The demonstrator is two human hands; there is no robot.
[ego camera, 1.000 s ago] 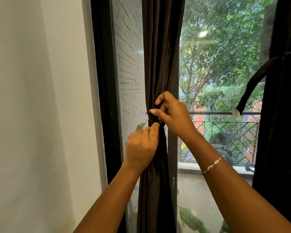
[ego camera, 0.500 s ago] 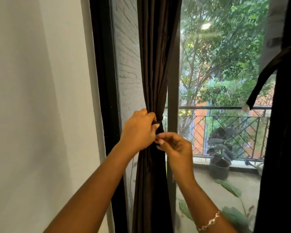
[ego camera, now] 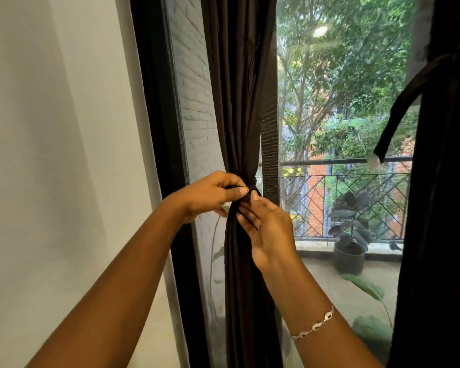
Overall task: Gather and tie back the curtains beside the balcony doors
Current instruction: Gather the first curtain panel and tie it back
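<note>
The left grip [ego camera: 210,193] is clenched on the tie [ego camera: 257,192]: thumb and forefinger pinch the dark band where it cinches the curtain [ego camera: 239,102] at its waist. The right grip [ego camera: 268,229] meets it from below, palm turned toward the camera, with its fingers [ego camera: 246,212] curled against the bunched fabric just under the tie and its thumb tip on the band beside the left thumb. It grasps the curtain there. How the tie is fastened is hidden behind the fingers.

The curtain hangs gathered into one narrow dark-brown column in front of the glass, just right of the black door frame [ego camera: 154,128]. A ring [ego camera: 259,226] sits on one right finger, and a bracelet [ego camera: 314,326] on the right wrist.

To the left stands a plain wall [ego camera: 51,155]. At the right edge hangs a second curtain [ego camera: 441,208], with a loose strap [ego camera: 398,115] dangling from it.

Far beyond the glass are a white brick wall [ego camera: 194,102], a metal railing [ego camera: 356,179], a potted plant [ego camera: 349,235] and trees [ego camera: 343,75].
</note>
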